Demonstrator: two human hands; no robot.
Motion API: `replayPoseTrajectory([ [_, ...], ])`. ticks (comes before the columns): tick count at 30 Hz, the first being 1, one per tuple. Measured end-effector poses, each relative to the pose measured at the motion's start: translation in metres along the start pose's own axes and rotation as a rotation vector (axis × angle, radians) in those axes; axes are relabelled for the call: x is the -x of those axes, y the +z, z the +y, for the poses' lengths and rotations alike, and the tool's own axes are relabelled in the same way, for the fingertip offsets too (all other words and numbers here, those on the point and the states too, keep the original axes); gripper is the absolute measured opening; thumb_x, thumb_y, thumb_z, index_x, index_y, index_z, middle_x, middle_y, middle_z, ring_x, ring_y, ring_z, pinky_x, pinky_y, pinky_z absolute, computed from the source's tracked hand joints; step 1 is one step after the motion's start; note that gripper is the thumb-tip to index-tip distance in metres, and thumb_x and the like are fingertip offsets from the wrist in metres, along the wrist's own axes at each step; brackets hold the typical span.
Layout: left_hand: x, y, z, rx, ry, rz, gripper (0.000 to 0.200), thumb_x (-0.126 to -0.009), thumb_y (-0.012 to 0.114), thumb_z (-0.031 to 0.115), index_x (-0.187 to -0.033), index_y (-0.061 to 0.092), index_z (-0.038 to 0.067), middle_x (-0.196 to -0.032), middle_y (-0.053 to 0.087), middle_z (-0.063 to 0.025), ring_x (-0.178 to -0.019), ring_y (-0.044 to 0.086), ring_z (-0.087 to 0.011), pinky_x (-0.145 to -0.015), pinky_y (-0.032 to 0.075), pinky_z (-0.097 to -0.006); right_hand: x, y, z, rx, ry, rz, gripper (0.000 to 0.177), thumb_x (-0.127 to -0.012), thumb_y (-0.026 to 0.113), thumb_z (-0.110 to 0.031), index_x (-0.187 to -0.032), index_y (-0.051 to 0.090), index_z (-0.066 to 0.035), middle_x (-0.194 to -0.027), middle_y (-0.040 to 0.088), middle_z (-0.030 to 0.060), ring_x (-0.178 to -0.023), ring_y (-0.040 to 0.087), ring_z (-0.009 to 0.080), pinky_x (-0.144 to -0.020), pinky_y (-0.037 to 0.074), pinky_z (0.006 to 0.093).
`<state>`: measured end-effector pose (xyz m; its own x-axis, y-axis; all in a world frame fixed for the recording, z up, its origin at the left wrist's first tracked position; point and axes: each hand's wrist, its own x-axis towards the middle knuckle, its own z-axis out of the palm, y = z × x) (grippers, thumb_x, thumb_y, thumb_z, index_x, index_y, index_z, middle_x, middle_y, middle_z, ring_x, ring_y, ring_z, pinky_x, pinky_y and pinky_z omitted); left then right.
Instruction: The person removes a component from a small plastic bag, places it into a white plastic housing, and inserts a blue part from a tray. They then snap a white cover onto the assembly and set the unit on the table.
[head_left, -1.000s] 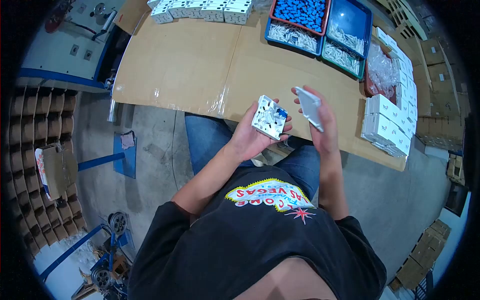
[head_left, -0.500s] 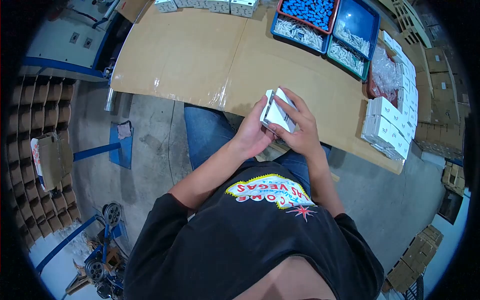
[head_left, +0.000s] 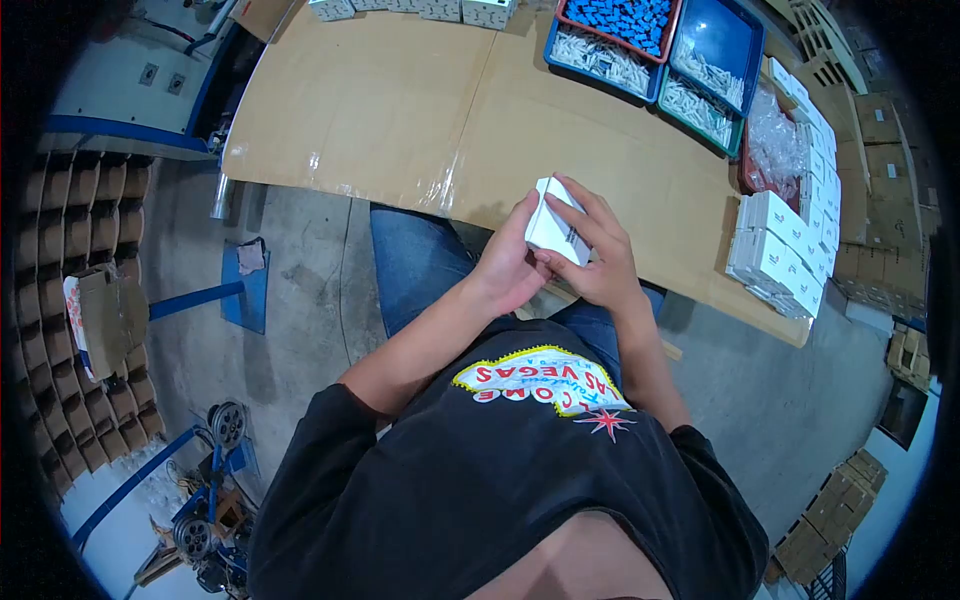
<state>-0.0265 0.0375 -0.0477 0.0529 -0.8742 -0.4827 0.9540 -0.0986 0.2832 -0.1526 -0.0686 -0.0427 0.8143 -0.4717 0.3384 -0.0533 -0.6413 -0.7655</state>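
A small white box [head_left: 550,230] with dark print on one face is held between both hands, just off the near edge of the cardboard-covered table. My left hand [head_left: 506,264] grips its left side, thumb along the edge. On the right side, my right hand [head_left: 608,258] has its fingers laid over the upper face and its thumb at the lower edge. The box looks closed on the side facing me. Its underside and contents are hidden.
Brown cardboard [head_left: 375,110] covers the table. At the back right stand a red tray of blue pieces [head_left: 622,25] and blue and green trays of white pieces [head_left: 697,112]. Stacked white boxes [head_left: 775,250] line the right edge, beside a bag of clear plastic [head_left: 775,145]. Grey-white boxes [head_left: 440,10] sit at the far edge.
The dark gap along the box's left side has closed, leaving a plain white face. Both hands keep nearly the same place, with the box turned slightly.
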Motion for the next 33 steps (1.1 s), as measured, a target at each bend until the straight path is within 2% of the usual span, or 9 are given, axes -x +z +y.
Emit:
replayPoseTrajectory([
  [6,0.004,0.002,-0.001,-0.005,0.001,-0.015,0.052,-0.111,0.039,0.051,-0.145,0.052,0.014,-0.132,0.063,-0.0044,-0.121,0.062,-0.0199,-0.104,0.051,-0.0402,0.003,0.0,0.002,0.022,-0.027,-0.011,0.065,-0.077,0.087,-0.024,-0.137,0.068,-0.008,-0.151,0.055,0.0195,-0.136,0.056,0.0386,-0.11,0.046,0.0447],
  [14,-0.001,-0.002,-0.008,-0.096,0.048,0.061,0.053,-0.11,0.039,0.053,-0.143,0.053,0.014,-0.13,0.063,-0.0043,-0.117,0.062,-0.019,-0.101,0.05,-0.0386,0.003,-0.002,0.005,0.002,-0.075,-0.029,0.065,-0.08,0.085,-0.025,-0.14,0.066,-0.007,-0.155,0.051,0.0208,-0.141,0.05,0.0412,-0.115,0.04,0.0468],
  [18,-0.006,-0.007,-0.012,-0.108,0.026,0.071,0.053,-0.11,0.039,0.053,-0.142,0.053,0.014,-0.127,0.064,-0.0038,-0.116,0.062,-0.0184,-0.099,0.05,-0.0374,0.006,-0.004,0.008,-0.006,-0.045,-0.062,0.064,-0.081,0.084,-0.025,-0.14,0.065,-0.008,-0.156,0.05,0.0203,-0.142,0.05,0.041,-0.116,0.04,0.0468],
  [21,-0.004,0.002,-0.01,-0.082,0.021,0.086,0.054,-0.11,0.039,0.054,-0.142,0.053,0.014,-0.126,0.064,-0.004,-0.115,0.063,-0.0185,-0.099,0.051,-0.0374,0.004,-0.003,0.008,-0.036,-0.049,-0.049,0.067,-0.078,0.086,-0.022,-0.14,0.066,-0.009,-0.153,0.053,0.0195,-0.138,0.052,0.0394,-0.113,0.042,0.0449],
  [28,-0.016,-0.005,-0.009,-0.107,0.002,0.092,0.056,-0.109,0.036,0.056,-0.142,0.053,0.013,-0.126,0.065,-0.0052,-0.113,0.065,-0.0187,-0.099,0.052,-0.0383,0.001,-0.013,0.002,-0.009,0.102,-0.1,0.064,-0.081,0.086,-0.028,-0.14,0.066,-0.012,-0.15,0.055,0.0165,-0.135,0.054,0.0376,-0.111,0.044,0.0446],
  [30,-0.016,-0.007,-0.004,-0.135,-0.032,-0.01,0.061,-0.109,0.034,0.06,-0.142,0.053,0.012,-0.126,0.065,-0.0063,-0.113,0.065,-0.0198,-0.099,0.052,-0.0389,0.002,-0.014,0.001,0.003,0.131,-0.105,0.064,-0.081,0.086,-0.028,-0.14,0.066,-0.012,-0.15,0.055,0.016,-0.134,0.054,0.0373,-0.111,0.044,0.0445],
  [33,-0.015,0.0,-0.003,-0.143,0.015,-0.001,0.067,-0.107,0.032,0.064,-0.142,0.053,0.011,-0.126,0.066,-0.007,-0.115,0.065,-0.0209,-0.1,0.052,-0.0381,0.002,-0.012,0.001,-0.008,0.164,-0.094,0.063,-0.081,0.086,-0.028,-0.139,0.067,-0.012,-0.15,0.056,0.016,-0.133,0.054,0.0367,-0.111,0.044,0.0437],
])
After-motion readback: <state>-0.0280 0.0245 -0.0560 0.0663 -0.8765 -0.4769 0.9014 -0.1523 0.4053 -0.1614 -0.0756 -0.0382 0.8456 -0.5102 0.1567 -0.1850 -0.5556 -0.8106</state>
